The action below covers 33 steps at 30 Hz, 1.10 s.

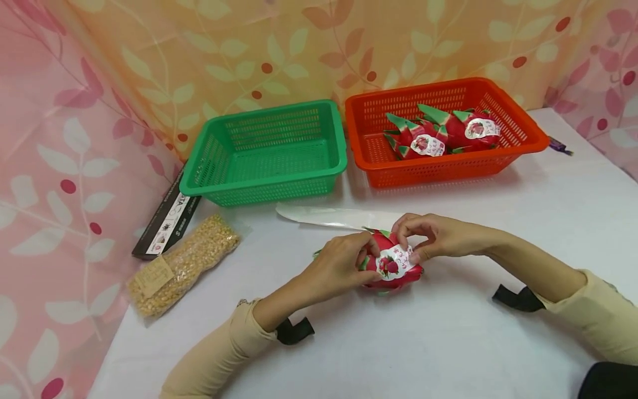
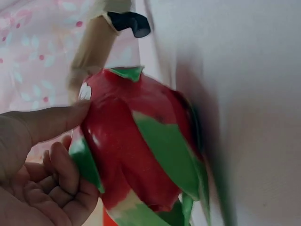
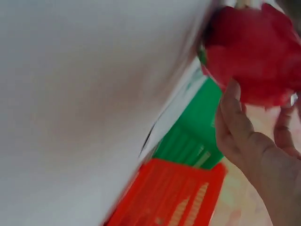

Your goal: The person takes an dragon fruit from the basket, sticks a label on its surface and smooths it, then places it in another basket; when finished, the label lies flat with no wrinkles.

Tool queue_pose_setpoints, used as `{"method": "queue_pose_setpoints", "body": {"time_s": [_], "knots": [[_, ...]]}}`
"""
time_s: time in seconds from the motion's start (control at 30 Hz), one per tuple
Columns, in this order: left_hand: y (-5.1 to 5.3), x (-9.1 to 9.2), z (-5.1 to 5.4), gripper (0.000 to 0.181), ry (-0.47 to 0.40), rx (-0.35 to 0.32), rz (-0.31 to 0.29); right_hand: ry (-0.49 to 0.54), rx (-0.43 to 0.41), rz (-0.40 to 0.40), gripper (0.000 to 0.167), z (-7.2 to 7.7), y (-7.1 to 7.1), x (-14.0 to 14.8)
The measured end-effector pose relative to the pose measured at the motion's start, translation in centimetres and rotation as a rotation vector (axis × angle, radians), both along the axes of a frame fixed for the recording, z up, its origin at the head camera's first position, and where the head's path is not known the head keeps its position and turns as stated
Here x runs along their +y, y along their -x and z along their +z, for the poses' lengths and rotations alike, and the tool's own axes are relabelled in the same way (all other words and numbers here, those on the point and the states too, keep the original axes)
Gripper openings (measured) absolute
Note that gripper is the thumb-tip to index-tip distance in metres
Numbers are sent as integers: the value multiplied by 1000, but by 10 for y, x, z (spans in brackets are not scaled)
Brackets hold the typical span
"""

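A red dragon fruit (image 1: 382, 242) with green scales lies on the white table, a white label (image 1: 395, 262) with a fruit picture on its upper side. My left hand (image 1: 341, 263) holds the fruit from the left, thumb and forefinger at the label's left edge. In the left wrist view its thumb (image 2: 61, 121) touches the red skin and the other fingers are curled. From the other side my right hand (image 1: 432, 235) holds the fruit, fingertips at the label's right edge. The right wrist view shows its thumb against the fruit (image 3: 251, 54).
A green basket (image 1: 264, 191) and a red basket (image 1: 438, 174) stand behind; two labelled dragon fruits (image 1: 458, 130) lie in the red one. A white strip (image 1: 329, 215) lies behind the hands. At left are a bag of yellow kernels (image 1: 194, 255) and a dark box (image 1: 166, 221).
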State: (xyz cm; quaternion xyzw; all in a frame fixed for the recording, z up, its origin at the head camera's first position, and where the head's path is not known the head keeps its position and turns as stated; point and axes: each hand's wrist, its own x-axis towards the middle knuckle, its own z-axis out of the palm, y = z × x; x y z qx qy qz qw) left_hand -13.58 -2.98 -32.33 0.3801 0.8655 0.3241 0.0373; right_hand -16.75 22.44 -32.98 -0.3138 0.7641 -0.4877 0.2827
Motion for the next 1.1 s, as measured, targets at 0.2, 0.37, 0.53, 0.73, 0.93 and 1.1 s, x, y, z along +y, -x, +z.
{"method": "queue_pose_setpoints", "body": {"time_s": [0.2, 0.37, 0.53, 0.73, 0.93, 1.1], "knots": [[4, -4, 1, 28, 1, -65, -33, -97, 18, -39, 14, 1, 1, 6], [5, -4, -1, 31, -7, -7, -47, -97, 45, -23, 21, 5, -3, -3], [4, -4, -2, 33, -4, 52, -88, -143, 57, 14, 16, 7, -2, 0], [1, -10, -4, 22, -8, 151, -87, -172, 66, -8, 19, 6, -4, 1], [0, -23, -2, 31, 69, 286, -100, -246, 124, -24, 12, 10, -5, 9], [22, -48, 2, 26, -176, -77, -21, -258, 286, -138, 15, 30, -13, 2]]}}
